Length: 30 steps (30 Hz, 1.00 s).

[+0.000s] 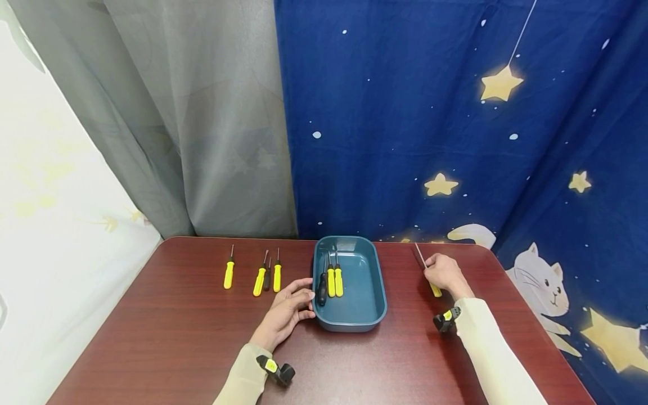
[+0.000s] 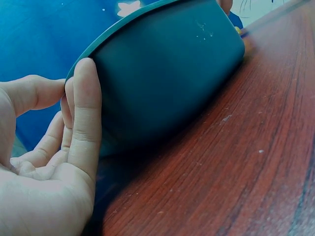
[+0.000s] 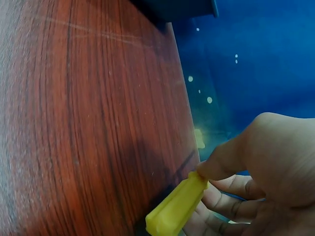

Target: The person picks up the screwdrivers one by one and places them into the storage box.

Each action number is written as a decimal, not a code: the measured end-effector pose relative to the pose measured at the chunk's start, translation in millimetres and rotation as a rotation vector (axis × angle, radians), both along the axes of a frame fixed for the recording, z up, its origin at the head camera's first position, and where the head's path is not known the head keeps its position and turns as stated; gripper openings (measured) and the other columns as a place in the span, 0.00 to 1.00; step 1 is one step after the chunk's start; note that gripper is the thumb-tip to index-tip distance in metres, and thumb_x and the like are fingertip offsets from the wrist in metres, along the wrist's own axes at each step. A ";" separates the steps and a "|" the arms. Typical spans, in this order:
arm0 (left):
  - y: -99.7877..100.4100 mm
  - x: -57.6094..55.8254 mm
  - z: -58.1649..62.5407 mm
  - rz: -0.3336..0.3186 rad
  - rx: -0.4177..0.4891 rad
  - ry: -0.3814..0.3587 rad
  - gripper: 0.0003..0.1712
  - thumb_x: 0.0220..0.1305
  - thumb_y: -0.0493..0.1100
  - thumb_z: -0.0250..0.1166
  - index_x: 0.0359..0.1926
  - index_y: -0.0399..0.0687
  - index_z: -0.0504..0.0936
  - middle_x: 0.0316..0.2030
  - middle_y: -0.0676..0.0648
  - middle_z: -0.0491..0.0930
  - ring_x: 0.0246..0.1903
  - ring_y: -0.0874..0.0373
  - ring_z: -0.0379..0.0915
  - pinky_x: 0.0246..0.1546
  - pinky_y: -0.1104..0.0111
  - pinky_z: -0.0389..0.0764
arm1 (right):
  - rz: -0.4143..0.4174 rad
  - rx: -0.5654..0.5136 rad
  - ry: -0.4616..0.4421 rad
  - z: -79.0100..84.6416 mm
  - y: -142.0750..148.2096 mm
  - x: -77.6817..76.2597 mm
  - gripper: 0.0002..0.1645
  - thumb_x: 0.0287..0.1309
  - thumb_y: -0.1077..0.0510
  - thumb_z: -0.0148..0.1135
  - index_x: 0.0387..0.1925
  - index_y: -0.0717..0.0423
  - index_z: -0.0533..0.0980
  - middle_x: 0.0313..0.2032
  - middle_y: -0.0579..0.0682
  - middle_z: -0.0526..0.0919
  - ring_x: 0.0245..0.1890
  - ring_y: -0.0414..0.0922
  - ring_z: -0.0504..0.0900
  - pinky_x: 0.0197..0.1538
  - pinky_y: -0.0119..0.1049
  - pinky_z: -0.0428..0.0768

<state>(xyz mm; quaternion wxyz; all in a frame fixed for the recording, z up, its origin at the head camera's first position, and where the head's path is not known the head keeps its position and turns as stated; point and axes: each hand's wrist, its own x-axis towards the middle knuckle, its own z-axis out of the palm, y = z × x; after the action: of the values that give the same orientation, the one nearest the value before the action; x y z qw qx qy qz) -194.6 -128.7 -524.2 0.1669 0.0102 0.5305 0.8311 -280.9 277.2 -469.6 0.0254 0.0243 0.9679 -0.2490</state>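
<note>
My left hand [image 1: 284, 314] touches the left rim of a blue-green rectangular tray [image 1: 377, 284] with relaxed fingers; in the left wrist view one finger [image 2: 86, 108] lies along its outer wall. Inside the tray, along its left side, lie a black-handled screwdriver [image 1: 322, 292] and two yellow-handled screwdrivers [image 1: 331, 281]. Off to the tray's right, my right hand [image 1: 446, 273] pinches a yellow-handled screwdriver [image 3: 177, 206] near the top of its handle. Its thin shaft points toward the table's back edge. My hand hides part of that handle in the head view.
Left of the tray, a yellow screwdriver [image 1: 229, 275] lies by itself. Closer in are two more yellow screwdrivers [image 1: 259, 282] with a small dark-handled one [image 1: 267, 279] between them. Curtains [image 1: 354, 169] hang behind the dark red wooden table [image 1: 177, 337].
</note>
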 end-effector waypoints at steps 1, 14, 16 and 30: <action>-0.1 0.1 -0.1 0.000 0.000 0.000 0.34 0.71 0.35 0.61 0.73 0.36 0.61 0.28 0.55 0.79 0.28 0.62 0.75 0.32 0.71 0.86 | -0.003 -0.007 -0.002 0.4 -0.8 0.1 0.17 0.52 0.63 0.58 0.44 0.67 0.79 0.35 0.58 0.85 0.32 0.49 0.81 0.38 0.41 0.80; 0.9 0.8 -0.1 0.007 0.012 0.001 0.35 0.70 0.34 0.61 0.73 0.34 0.59 0.27 0.56 0.79 0.28 0.63 0.75 0.30 0.71 0.86 | 0.015 -0.114 0.031 6.9 -13.4 2.5 0.13 0.56 0.62 0.62 0.43 0.66 0.78 0.37 0.59 0.87 0.34 0.48 0.84 0.36 0.34 0.78; 1.0 0.9 0.1 0.009 0.011 0.003 0.35 0.70 0.34 0.61 0.73 0.34 0.59 0.27 0.56 0.79 0.27 0.63 0.75 0.30 0.71 0.86 | 0.026 -0.134 0.037 8.4 -15.9 2.4 0.14 0.57 0.62 0.63 0.43 0.67 0.78 0.37 0.60 0.87 0.34 0.48 0.84 0.37 0.35 0.79; 1.3 -0.2 0.3 0.011 0.015 0.003 0.33 0.70 0.34 0.61 0.73 0.36 0.60 0.28 0.55 0.80 0.27 0.62 0.75 0.31 0.70 0.86 | 0.031 -0.208 0.019 15.3 -34.1 -0.1 0.15 0.60 0.60 0.64 0.46 0.65 0.78 0.38 0.58 0.87 0.37 0.48 0.84 0.42 0.34 0.78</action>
<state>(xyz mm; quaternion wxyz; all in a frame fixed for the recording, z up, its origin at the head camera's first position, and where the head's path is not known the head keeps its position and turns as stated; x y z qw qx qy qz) -194.8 -127.4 -524.0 0.1616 0.0097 0.5243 0.8360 -281.0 243.1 -454.4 0.0223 0.0044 0.9372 -0.3481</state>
